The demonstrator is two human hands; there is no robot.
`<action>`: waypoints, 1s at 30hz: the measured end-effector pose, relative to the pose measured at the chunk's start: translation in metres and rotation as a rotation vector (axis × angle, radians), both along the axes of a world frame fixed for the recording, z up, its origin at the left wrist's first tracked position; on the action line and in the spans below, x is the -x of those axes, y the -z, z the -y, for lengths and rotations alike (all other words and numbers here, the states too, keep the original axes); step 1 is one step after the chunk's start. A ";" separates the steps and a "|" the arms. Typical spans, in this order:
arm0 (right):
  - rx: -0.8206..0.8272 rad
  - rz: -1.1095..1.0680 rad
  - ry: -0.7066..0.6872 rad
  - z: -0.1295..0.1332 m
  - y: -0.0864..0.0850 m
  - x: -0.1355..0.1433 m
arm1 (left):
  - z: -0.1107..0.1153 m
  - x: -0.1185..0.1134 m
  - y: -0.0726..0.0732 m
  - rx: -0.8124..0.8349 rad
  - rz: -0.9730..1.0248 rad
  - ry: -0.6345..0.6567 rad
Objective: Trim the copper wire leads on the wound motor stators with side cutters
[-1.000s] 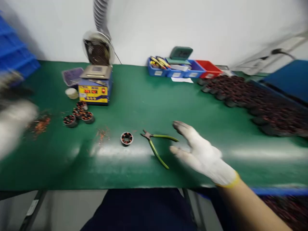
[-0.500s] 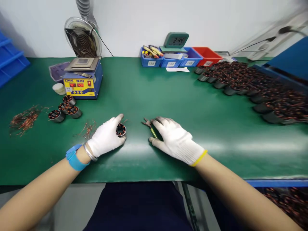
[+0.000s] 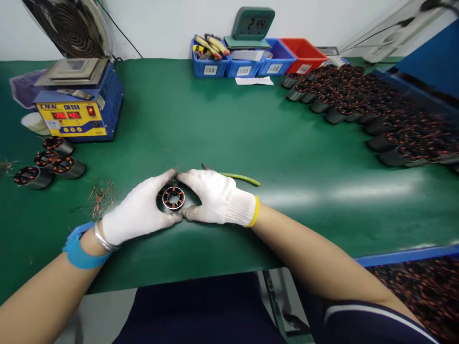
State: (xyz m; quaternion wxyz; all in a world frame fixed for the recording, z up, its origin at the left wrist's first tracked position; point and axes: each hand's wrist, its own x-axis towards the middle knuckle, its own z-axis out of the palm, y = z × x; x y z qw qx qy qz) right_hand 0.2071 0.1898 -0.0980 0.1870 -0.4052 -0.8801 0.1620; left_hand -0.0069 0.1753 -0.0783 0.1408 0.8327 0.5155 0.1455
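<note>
A motor stator (image 3: 173,198) with copper windings in a metal ring stands upright on the green bench, its open top facing me. My left hand (image 3: 145,205), in a white glove, is wrapped round its left side with thumb and fingers. From the other side, my gloved right hand (image 3: 218,198) curves about the same stator, its fingertips meeting those of the left. Cutting pliers with green handles (image 3: 242,178) lie on the bench behind my right hand, which partly hides them. Left of my left hand is a small heap of copper wire clippings (image 3: 102,197).
Several stators (image 3: 64,166) stand at left before a blue-yellow heating unit (image 3: 77,112). Blue bins (image 3: 210,70), a red bin (image 3: 303,56) and a clock (image 3: 253,24) line the back. Many wire-topped stators (image 3: 380,114) fill the right side.
My right hand has let go of the pliers, leaving them on the bench, and moved left to the stator. My left hand stays round the stator. The view has shifted closer.
</note>
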 end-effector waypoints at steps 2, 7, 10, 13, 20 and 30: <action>0.073 -0.086 -0.014 -0.002 0.004 0.000 | -0.001 -0.009 0.003 0.007 0.010 -0.051; 0.378 -0.580 0.094 -0.013 0.001 -0.006 | 0.003 -0.016 -0.001 -0.003 -0.039 -0.061; 0.501 -0.530 0.118 -0.007 -0.005 -0.003 | 0.005 -0.012 -0.001 -0.024 -0.039 -0.092; 0.484 -0.324 0.036 -0.001 -0.008 0.001 | 0.006 -0.010 0.002 -0.060 -0.054 -0.090; 0.315 -0.599 0.233 -0.009 -0.007 -0.016 | 0.012 -0.009 0.008 -0.242 -0.012 -0.011; 0.453 -0.978 0.114 0.009 -0.026 -0.015 | 0.017 -0.009 0.008 -0.259 0.029 -0.141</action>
